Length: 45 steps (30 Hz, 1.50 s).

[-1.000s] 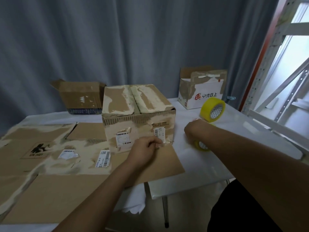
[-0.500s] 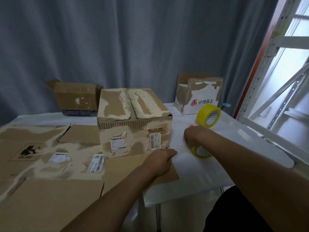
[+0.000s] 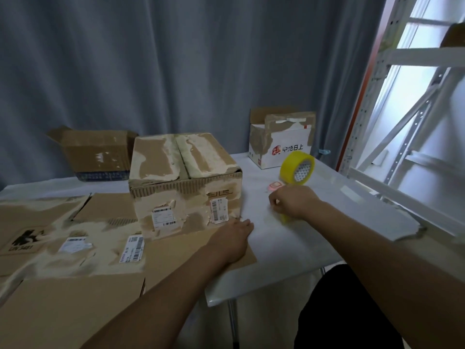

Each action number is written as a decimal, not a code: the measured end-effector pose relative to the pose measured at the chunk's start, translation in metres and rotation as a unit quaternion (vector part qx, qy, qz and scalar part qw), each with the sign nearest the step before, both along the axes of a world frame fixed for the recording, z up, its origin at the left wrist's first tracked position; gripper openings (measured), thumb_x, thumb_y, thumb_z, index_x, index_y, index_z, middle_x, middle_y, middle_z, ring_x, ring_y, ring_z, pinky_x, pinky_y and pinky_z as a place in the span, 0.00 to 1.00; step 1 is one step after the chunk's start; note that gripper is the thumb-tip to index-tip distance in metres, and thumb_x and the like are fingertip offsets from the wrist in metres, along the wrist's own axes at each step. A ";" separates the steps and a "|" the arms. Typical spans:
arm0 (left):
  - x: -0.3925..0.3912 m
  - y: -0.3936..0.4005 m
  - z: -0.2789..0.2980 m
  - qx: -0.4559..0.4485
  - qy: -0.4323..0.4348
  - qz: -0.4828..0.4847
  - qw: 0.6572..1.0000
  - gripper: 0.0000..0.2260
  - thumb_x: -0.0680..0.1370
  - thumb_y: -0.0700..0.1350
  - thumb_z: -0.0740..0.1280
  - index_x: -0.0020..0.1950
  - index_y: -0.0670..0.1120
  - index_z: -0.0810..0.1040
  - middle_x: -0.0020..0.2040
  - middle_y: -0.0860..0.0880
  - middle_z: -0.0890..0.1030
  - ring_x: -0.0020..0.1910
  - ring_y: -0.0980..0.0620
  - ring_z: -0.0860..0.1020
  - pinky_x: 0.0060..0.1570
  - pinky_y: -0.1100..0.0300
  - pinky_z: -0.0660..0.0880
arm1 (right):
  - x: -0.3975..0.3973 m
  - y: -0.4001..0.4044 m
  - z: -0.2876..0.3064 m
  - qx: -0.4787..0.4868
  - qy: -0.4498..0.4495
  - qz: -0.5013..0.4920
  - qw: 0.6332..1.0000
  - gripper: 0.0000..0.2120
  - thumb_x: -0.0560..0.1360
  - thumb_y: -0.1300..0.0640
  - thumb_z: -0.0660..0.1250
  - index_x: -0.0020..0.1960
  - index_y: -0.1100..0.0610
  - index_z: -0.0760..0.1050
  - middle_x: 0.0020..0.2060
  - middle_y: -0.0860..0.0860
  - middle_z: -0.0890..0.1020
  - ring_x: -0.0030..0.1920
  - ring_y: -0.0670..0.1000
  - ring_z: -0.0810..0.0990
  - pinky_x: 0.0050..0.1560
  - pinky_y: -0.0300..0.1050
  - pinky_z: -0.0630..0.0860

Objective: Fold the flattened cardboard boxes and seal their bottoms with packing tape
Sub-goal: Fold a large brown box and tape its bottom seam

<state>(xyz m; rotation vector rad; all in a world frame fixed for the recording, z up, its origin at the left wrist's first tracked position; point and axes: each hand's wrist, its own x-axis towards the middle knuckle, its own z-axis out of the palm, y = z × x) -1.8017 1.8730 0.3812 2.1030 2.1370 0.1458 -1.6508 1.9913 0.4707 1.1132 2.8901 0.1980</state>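
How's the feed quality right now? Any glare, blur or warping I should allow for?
Head view: bright window at right washes out that side; curtain dim. Wide-angle bends the shelf frame. Box labels are too smeared to read; right hand soft, mostly hiding the tape under it.

The right hand [image 3: 293, 201] covers nearly all of a yellow tape roll [image 3: 285, 218]; only a sliver shows below the knuckles, so the grip of its fingers [image 3: 275, 197] cannot be read. A small pink item [image 3: 274, 185] behind the hand is too blurred to identify. The flattened cardboard [image 3: 63, 306] runs off the left and bottom edges. The folded box [image 3: 185, 182] hides the bench [image 3: 289, 248] behind it, and its label print is illegible.
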 end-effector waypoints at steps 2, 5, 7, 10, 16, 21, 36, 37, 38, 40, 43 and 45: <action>0.001 0.002 0.003 -0.008 -0.024 0.001 1.000 0.22 0.82 0.39 0.54 0.77 0.45 0.62 0.77 0.46 0.63 0.74 0.43 0.61 0.73 0.53 0.56 | 0.016 0.004 0.018 -0.069 0.032 -0.017 0.997 0.09 0.78 0.52 0.63 0.52 0.50 0.81 0.52 0.45 0.78 0.48 0.48 0.75 0.48 0.44 0.75; 0.004 0.001 0.020 0.018 -0.170 0.039 0.984 0.14 0.82 0.42 0.57 0.65 0.45 0.76 0.65 0.44 0.77 0.65 0.43 0.73 0.63 0.56 0.68 | 0.025 0.005 0.036 -0.174 0.141 0.003 0.975 0.06 0.76 0.55 0.66 0.47 0.51 0.82 0.51 0.43 0.81 0.48 0.45 0.77 0.49 0.40 0.73; 0.014 -0.006 0.045 0.067 -0.360 0.096 0.925 0.12 0.84 0.49 0.58 0.56 0.46 0.79 0.58 0.44 0.81 0.57 0.45 0.78 0.59 0.55 0.72 | 0.020 -0.002 0.039 -0.191 0.200 0.029 0.961 0.05 0.75 0.56 0.68 0.44 0.50 0.82 0.48 0.45 0.84 0.48 0.45 0.79 0.49 0.42 0.75; 0.024 -0.019 0.079 0.129 -0.567 0.144 0.801 0.19 0.82 0.56 0.59 0.52 0.42 0.81 0.48 0.46 0.83 0.45 0.50 0.80 0.53 0.56 0.76 | 0.007 -0.016 0.040 -0.180 0.210 0.054 0.960 0.05 0.74 0.54 0.67 0.43 0.46 0.82 0.42 0.44 0.82 0.43 0.43 0.78 0.44 0.41 0.74; 0.005 -0.043 0.085 0.221 -0.519 0.187 0.804 0.11 0.79 0.50 0.67 0.42 0.44 0.83 0.37 0.50 0.83 0.38 0.51 0.79 0.47 0.49 0.78 | -0.019 -0.048 0.048 -0.159 0.232 0.094 0.955 0.06 0.75 0.48 0.67 0.45 0.47 0.82 0.35 0.41 0.79 0.36 0.40 0.76 0.36 0.38 0.69; -0.026 -0.070 0.096 0.271 -0.475 0.219 0.808 0.09 0.78 0.44 0.68 0.39 0.42 0.80 0.31 0.51 0.79 0.34 0.54 0.75 0.42 0.54 0.73 | -0.038 -0.075 0.062 -0.225 0.237 0.120 0.937 0.14 0.75 0.42 0.67 0.56 0.48 0.80 0.47 0.43 0.79 0.46 0.43 0.76 0.40 0.35 0.68; -0.159 -0.176 0.125 0.402 -0.409 0.355 0.739 0.10 0.78 0.50 0.68 0.41 0.46 0.79 0.36 0.49 0.78 0.39 0.50 0.74 0.45 0.54 0.73 | -0.040 -0.059 0.090 -0.328 0.383 0.081 0.860 0.24 0.69 0.34 0.69 0.37 0.56 0.74 0.33 0.55 0.71 0.36 0.51 0.70 0.42 0.46 0.65; -0.159 -0.176 0.124 0.390 -0.422 0.346 0.741 0.10 0.79 0.49 0.68 0.42 0.44 0.79 0.35 0.48 0.77 0.38 0.51 0.74 0.45 0.55 0.73 | -0.041 -0.056 0.091 -0.292 0.400 0.071 0.866 0.23 0.70 0.36 0.70 0.37 0.57 0.74 0.33 0.56 0.68 0.35 0.51 0.68 0.40 0.46 0.64; -0.157 -0.174 0.122 0.380 -0.438 0.337 0.741 0.11 0.79 0.48 0.67 0.44 0.41 0.79 0.35 0.49 0.76 0.37 0.52 0.73 0.45 0.56 0.73 | -0.044 -0.053 0.092 -0.253 0.413 0.063 0.872 0.24 0.72 0.39 0.70 0.36 0.60 0.74 0.33 0.58 0.69 0.35 0.52 0.69 0.38 0.46 0.64; -0.150 -0.168 0.121 0.378 -0.468 0.327 0.729 0.13 0.79 0.49 0.68 0.46 0.38 0.79 0.34 0.49 0.74 0.35 0.53 0.72 0.45 0.57 0.73 | -0.052 -0.052 0.093 -0.155 0.402 0.055 0.901 0.25 0.72 0.40 0.69 0.35 0.63 0.75 0.32 0.59 0.73 0.34 0.54 0.73 0.35 0.46 0.64; -0.145 -0.161 0.118 0.393 -0.469 0.335 0.717 0.13 0.77 0.50 0.70 0.41 0.41 0.75 0.32 0.48 0.73 0.33 0.52 0.71 0.42 0.58 0.72 | -0.064 -0.051 0.092 -0.056 0.338 0.052 0.938 0.24 0.72 0.39 0.69 0.33 0.60 0.73 0.31 0.57 0.76 0.36 0.56 0.76 0.33 0.47 0.65; -0.146 -0.158 0.114 0.408 -0.461 0.349 0.707 0.15 0.76 0.49 0.71 0.36 0.43 0.71 0.30 0.48 0.72 0.32 0.52 0.70 0.41 0.56 0.71 | -0.068 -0.053 0.095 -0.028 0.307 0.049 0.950 0.22 0.72 0.40 0.69 0.33 0.58 0.71 0.32 0.56 0.76 0.37 0.56 0.76 0.33 0.47 0.65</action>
